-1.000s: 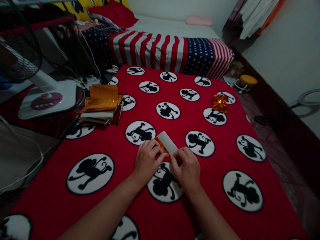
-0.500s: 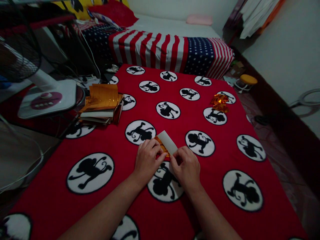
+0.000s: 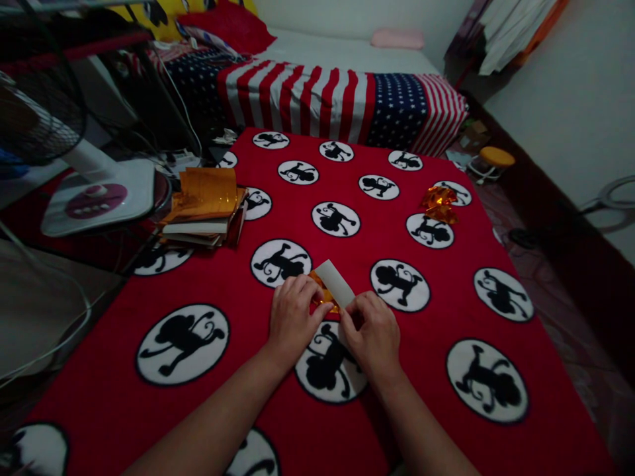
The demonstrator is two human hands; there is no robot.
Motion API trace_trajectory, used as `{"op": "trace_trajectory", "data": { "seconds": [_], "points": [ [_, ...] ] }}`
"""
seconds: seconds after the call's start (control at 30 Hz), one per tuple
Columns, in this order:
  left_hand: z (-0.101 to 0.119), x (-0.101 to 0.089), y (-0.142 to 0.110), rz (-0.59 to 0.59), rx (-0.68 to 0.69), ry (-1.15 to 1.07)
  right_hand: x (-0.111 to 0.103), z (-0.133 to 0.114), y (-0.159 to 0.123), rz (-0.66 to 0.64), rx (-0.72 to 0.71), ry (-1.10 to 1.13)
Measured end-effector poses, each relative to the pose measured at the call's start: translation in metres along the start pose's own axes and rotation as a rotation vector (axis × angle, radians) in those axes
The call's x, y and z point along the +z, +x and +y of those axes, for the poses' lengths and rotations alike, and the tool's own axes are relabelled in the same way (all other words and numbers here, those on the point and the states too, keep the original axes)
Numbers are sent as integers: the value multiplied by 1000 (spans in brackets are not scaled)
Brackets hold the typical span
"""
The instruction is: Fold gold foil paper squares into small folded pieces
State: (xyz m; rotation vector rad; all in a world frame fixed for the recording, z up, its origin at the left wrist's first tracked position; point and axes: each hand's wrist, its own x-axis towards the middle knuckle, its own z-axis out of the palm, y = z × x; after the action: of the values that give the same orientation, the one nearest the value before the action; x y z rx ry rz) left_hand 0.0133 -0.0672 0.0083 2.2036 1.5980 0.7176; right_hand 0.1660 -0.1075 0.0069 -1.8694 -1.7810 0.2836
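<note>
1. The folded sheet (image 3: 333,283), pale strip beside gold foil, lies on the red cloth (image 3: 228,281) between the hands.
2. Left hand (image 3: 294,314), at the sheet's left: fingers bent, thumb slightly apart, tips touching the foil; whether they pinch it, I cannot tell.
3. Right hand (image 3: 373,334), at the sheet's near-right corner: fingers curled, thumb and forefinger nearly closed on its edge.
4. Left beyond the sheet, a paper stack (image 3: 203,205); right beyond it, crumpled foil (image 3: 439,203). Both sit well apart from it, blocking neither hand.
5. Against the earlier frame, the view has shifted slightly; both hands' poses at the sheet look unchanged.
</note>
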Motion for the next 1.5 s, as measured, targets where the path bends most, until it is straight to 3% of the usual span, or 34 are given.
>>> {"op": "trace_trajectory", "data": {
  "seconds": [0.27,0.47,0.9,1.27,1.5],
  "points": [
    [-2,2,1,1,10,11,2,-1,-3,10,-34,70],
    [-4,1,1,10,22,22,3,-1,-9,-9,-151,-83],
    [-13,-8,5,-97,77,-66,-5,9,-14,-43,-197,-116],
    [-10,-6,2,-54,59,-46,-13,13,-15,-129,-237,-141],
    [-6,-2,1,-37,39,11,-12,10,-20,-100,-218,-162]
  ]
}}
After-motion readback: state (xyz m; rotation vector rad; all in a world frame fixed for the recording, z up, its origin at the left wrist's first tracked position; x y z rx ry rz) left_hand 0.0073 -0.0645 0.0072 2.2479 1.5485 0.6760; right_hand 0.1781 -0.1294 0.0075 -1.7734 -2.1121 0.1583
